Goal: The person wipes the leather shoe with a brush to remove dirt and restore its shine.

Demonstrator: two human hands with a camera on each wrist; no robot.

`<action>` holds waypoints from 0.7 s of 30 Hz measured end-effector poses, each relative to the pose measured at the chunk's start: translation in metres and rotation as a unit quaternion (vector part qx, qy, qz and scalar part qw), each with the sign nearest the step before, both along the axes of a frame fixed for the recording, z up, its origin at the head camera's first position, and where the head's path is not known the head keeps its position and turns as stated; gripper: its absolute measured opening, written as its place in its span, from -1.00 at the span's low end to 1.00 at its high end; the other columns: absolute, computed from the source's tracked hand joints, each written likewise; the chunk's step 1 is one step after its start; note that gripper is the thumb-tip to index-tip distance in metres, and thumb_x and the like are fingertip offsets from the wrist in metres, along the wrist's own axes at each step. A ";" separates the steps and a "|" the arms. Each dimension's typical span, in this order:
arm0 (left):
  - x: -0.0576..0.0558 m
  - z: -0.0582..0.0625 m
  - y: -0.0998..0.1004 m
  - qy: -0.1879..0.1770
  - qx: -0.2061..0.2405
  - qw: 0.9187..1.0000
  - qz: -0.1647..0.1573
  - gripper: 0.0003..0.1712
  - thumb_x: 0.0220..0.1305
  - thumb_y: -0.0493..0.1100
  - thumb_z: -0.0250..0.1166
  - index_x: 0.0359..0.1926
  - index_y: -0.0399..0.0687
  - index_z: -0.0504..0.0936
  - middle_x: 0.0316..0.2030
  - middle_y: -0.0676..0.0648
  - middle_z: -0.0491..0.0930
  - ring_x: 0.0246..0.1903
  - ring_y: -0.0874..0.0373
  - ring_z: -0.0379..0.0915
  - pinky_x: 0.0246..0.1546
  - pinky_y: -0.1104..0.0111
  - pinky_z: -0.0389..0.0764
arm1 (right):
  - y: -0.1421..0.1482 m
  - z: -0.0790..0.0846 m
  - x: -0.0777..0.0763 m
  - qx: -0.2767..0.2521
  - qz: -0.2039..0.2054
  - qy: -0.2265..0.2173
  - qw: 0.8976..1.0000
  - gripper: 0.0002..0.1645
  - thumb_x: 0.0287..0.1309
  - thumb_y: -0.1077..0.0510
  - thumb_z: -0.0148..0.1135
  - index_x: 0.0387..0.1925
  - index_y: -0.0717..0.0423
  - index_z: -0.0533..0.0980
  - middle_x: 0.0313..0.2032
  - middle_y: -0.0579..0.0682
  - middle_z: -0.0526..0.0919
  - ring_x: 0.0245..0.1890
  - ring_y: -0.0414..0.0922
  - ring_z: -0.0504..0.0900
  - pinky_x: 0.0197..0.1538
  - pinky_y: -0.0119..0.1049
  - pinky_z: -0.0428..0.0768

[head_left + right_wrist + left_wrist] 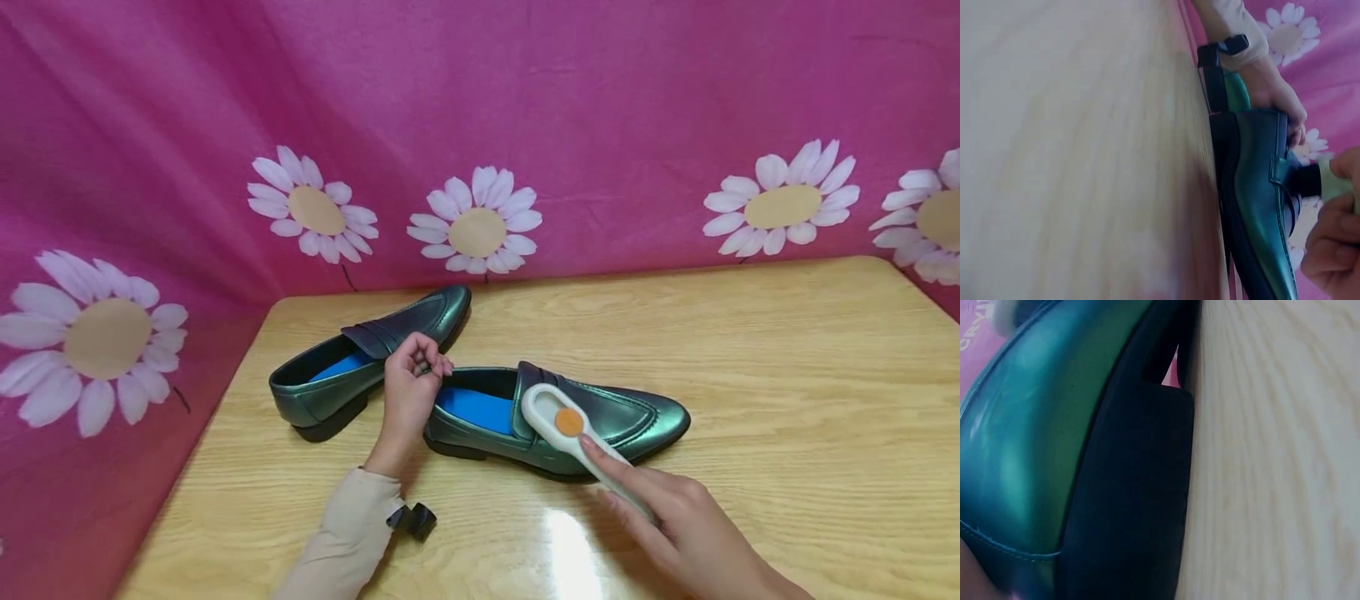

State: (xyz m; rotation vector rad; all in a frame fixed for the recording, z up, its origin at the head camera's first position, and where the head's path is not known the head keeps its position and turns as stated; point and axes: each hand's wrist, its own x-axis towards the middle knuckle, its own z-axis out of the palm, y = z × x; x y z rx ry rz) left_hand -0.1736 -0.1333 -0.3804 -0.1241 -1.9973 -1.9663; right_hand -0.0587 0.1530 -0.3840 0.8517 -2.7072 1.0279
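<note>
A shiny green loafer [637,417] with a blue insole lies on the table, toe to the right. At its heel my left hand [412,375] has curled fingers on the back rim; the thumb's hold is partly hidden. My right hand [690,521] grips a pale-handled brush [551,404] with an orange button, index finger stretched along the handle. In the right wrist view its black brush head [1309,180] meets the loafer's upper near the strap. The left wrist view shows the loafer's heel [1129,481] close up.
The matching loafer [322,392] stands behind and to the left, toe pointing away to the right. A pink cloth [615,108] with white daisies hangs behind the wooden table [810,400]. A black wrist camera [415,521] sits at the left sleeve.
</note>
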 end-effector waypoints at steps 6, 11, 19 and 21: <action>0.001 -0.001 0.002 0.001 0.007 1.000 -0.002 -0.75 -0.04 -0.71 -0.07 -0.47 -0.36 0.30 -0.60 -0.01 0.42 -0.51 0.20 0.45 -0.34 0.46 0.52 | -0.004 -0.003 0.002 0.017 -0.011 0.028 0.999 -0.25 0.23 0.15 0.25 0.39 -0.30 0.25 -0.03 -0.24 0.66 -0.18 -0.39 0.61 -0.16 -0.26 0.63; 0.001 -0.002 0.001 -0.003 0.010 1.000 -0.004 -0.74 -0.02 -0.71 -0.07 -0.48 -0.35 0.31 -0.59 -0.03 0.43 -0.50 0.20 0.46 -0.33 0.44 0.53 | -0.003 -0.008 0.002 0.013 -0.063 0.067 0.996 -0.21 0.16 0.23 0.30 0.39 -0.22 0.27 0.04 -0.13 0.64 -0.14 -0.25 0.66 -0.13 -0.26 0.62; 0.001 0.000 0.002 -0.001 0.008 1.000 -0.005 -0.75 -0.01 -0.71 -0.04 -0.48 -0.34 0.31 -0.58 -0.05 0.42 -0.50 0.18 0.45 -0.32 0.44 0.53 | -0.009 -0.020 0.010 -0.023 0.008 0.098 0.995 -0.19 0.07 0.30 0.35 0.36 -0.09 0.33 -0.18 -0.24 0.68 -0.32 -0.43 0.57 -0.19 -0.62 0.48; 0.001 0.000 0.002 -0.001 0.008 1.000 -0.004 -0.74 0.00 -0.71 -0.04 -0.48 -0.33 0.32 -0.58 -0.04 0.42 -0.50 0.18 0.45 -0.32 0.44 0.53 | -0.009 -0.021 0.011 -0.020 0.002 0.100 0.995 -0.19 0.05 0.30 0.36 0.35 -0.10 0.34 -0.33 -0.34 0.63 -0.42 -0.49 0.45 -0.29 -0.59 0.46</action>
